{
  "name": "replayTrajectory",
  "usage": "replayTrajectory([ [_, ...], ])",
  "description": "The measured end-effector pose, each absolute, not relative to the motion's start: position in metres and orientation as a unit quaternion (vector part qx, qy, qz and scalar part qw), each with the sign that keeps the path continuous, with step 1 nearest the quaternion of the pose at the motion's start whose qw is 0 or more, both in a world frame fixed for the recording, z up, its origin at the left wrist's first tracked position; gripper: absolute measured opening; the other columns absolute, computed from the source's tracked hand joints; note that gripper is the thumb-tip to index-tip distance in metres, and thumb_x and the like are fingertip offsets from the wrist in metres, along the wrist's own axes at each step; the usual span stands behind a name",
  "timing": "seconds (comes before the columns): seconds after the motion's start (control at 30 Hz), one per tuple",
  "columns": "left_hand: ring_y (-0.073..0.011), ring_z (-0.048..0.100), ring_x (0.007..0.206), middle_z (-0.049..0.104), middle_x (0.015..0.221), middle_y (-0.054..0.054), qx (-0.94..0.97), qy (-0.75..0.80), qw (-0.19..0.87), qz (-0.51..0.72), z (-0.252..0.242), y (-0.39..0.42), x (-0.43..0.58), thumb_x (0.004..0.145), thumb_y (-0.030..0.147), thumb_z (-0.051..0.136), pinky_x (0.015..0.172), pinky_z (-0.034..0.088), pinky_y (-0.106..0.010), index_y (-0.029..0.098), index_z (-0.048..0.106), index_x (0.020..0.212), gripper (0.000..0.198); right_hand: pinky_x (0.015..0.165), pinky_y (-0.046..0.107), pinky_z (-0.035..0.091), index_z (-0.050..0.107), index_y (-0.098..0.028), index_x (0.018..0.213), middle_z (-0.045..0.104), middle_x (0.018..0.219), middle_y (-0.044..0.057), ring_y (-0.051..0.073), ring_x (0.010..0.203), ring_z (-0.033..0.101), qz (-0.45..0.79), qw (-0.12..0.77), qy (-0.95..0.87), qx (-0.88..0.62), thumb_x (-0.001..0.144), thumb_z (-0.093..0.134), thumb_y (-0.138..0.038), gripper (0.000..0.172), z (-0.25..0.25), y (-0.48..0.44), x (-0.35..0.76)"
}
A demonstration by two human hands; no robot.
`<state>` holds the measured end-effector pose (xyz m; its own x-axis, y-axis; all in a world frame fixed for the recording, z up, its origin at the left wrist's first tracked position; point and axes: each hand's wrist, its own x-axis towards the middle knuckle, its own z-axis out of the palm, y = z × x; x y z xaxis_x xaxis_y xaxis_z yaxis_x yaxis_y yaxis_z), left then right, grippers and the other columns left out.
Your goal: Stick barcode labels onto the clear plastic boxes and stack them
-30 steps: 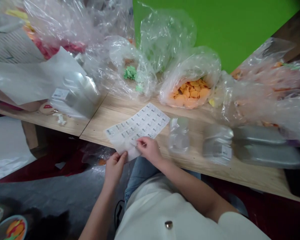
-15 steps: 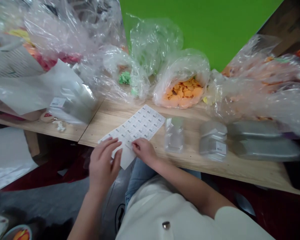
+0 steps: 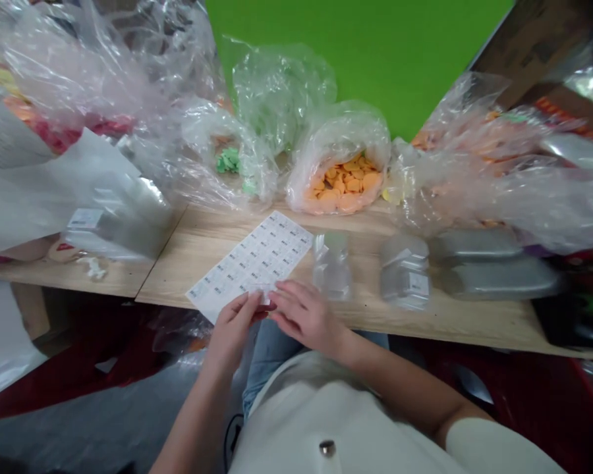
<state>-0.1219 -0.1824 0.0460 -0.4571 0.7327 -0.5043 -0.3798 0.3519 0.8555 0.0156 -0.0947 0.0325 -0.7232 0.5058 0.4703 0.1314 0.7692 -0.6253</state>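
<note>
A white sheet of printed labels (image 3: 250, 263) lies aslant on the wooden table, its near corner at the table's front edge. Over that near end, my left hand (image 3: 234, 329) and my right hand (image 3: 309, 319) meet, fingertips almost touching. Between them is a small white label (image 3: 264, 296), pinched by the fingers of both hands; its print is too small to read. To the right of my right hand stands a clear plastic box (image 3: 332, 266). Farther right sits a stack of clear boxes (image 3: 404, 273) with a white label on it.
At the back, an open plastic bag (image 3: 338, 181) holds orange foam pieces, and another bag (image 3: 232, 158) holds green pieces. Grey clear trays (image 3: 494, 273) lie to the right. On the left are a clear package with a label (image 3: 113, 227) and a small white object (image 3: 95, 268).
My left hand has moved right and closed in on the label. My right hand now meets it over the sheet's near end. The view has shifted slightly to the right.
</note>
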Motion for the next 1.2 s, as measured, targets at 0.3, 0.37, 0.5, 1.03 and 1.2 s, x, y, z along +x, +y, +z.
replayTrajectory([
  [0.3,-0.0231,0.063,0.084,0.067,0.097,-0.012,0.336,0.629,0.548,0.436,0.046,-0.139,-0.058,0.081,0.047,0.050,0.073,0.050,-0.037,0.015,0.059,0.109,0.043,0.068,0.026,0.050,0.057,-0.019,0.101,0.061,0.077,0.000,0.012,0.071,0.059,0.496,0.376,-0.640,-0.450,0.076,0.056,-0.021,0.025,0.055,-0.041,0.081],
  [0.37,-0.0260,0.057,0.103,0.059,0.115,-0.013,0.451,0.676,0.387,0.435,0.032,-0.129,-0.054,0.078,0.042,0.057,0.082,0.048,-0.041,0.018,0.049,0.122,0.051,0.069,0.027,0.049,0.054,-0.019,0.106,0.061,0.075,-0.001,0.013,0.071,0.060,0.513,0.384,-0.606,-0.471,0.074,0.059,-0.021,0.032,0.052,-0.021,0.091],
  [0.5,-0.0281,0.036,0.127,0.040,0.136,-0.014,0.636,0.631,0.210,0.392,0.000,-0.108,-0.056,0.075,0.033,0.062,0.103,0.031,-0.049,0.020,0.032,0.135,0.068,0.071,0.027,0.047,0.052,-0.018,0.109,0.061,0.073,-0.002,0.012,0.069,0.059,0.532,0.303,-0.648,-0.453,0.073,0.059,-0.016,0.037,0.041,-0.001,0.094],
  [1.03,-0.0201,0.043,0.120,0.049,0.130,-0.008,0.526,0.622,0.328,0.479,-0.005,-0.100,-0.052,0.086,0.027,0.047,0.099,0.036,-0.041,0.023,0.044,0.124,0.038,0.067,0.025,0.045,0.051,-0.022,0.116,0.064,0.078,-0.002,0.011,0.066,0.057,0.475,0.246,-0.716,-0.448,0.077,0.057,-0.019,0.039,0.020,-0.004,0.086],
  [1.2,-0.0220,0.048,0.115,0.054,0.121,-0.009,0.516,0.661,0.272,0.473,-0.006,-0.094,-0.047,0.081,0.028,0.056,0.096,0.038,-0.042,0.022,0.048,0.118,0.039,0.067,0.026,0.046,0.050,-0.022,0.118,0.065,0.078,-0.002,0.012,0.066,0.057,0.416,0.236,-0.755,-0.449,0.079,0.055,-0.019,0.039,0.019,-0.009,0.085],
])
